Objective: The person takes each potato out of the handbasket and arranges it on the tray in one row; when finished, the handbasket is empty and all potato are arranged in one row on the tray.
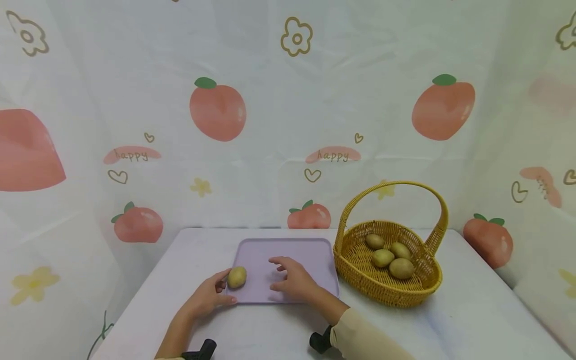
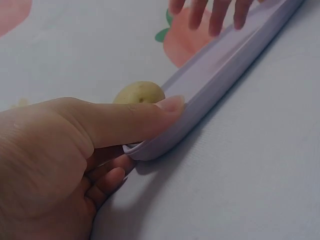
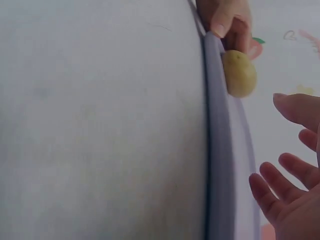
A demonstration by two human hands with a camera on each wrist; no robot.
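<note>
Standing here, I see a person with two bare hands over a light purple tray on a white desk. One yellow potato sits in the tray, at the left side, close to the near left corner. The left hand holds that same corner. Its thumb is on the near edge, and its other fingers are bent at the left side, right beside the potato. I can't tell if a fingertip touches the potato too.

The right hand is over the middle of the tray. Its fingers are spread wide, with a big gap between thumb and pointing finger, and it holds nothing. It is a little way off from the potato. The right arm has a light tan sleeve, and there is a small black thing near that wrist.

Just to the right of the tray is a yellow-brown woven basket with a tall round handle. I can't tell if the basket and the tray touch. Four more potatoes lie inside the basket, bunched near one another.

Behind the desk hangs a white cloth with pictures of peaches, flowers and hearts, and the word "happy" on it.
</note>
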